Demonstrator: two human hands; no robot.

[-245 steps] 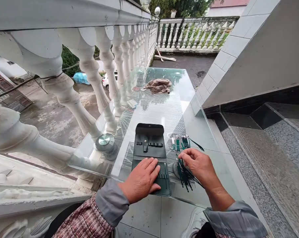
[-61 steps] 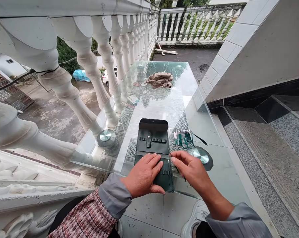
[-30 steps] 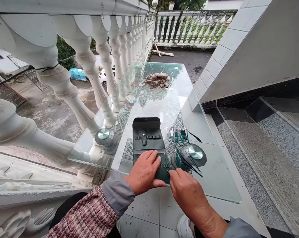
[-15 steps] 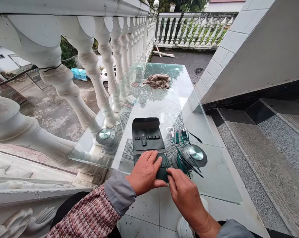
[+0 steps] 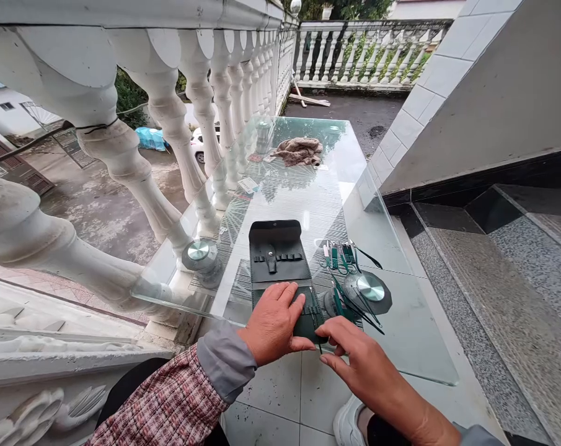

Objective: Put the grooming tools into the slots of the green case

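Note:
A black manicure-kit case (image 5: 280, 269) lies unfolded on the glass table (image 5: 424, 347), its upper flap with loops and a snap strap showing. My left hand (image 5: 276, 322) rests flat on the lower part, fingers stretched out, covering much of it. Beside it, a thin metal tool (image 5: 314, 310) sits in the small loops at the case's right edge, its dark end sticking out at the bottom. My right hand (image 5: 354, 350) is at that end, thumb and index finger apart, the thumb tip close to it; whether they touch I cannot tell.
Right of the case lie nail clippers (image 5: 340, 253), green-handled scissors (image 5: 343, 266) and several slim dark tools (image 5: 354, 306). A brown cloth (image 5: 299, 152) and a small card (image 5: 248, 185) lie farther back. White balusters (image 5: 163, 124) border the left; stone steps (image 5: 485, 272) rise on the right.
My right hand's thumb and index finger have spread from a pinch at the tool's end, and the hand has shifted slightly right. My left hand stays on the case.

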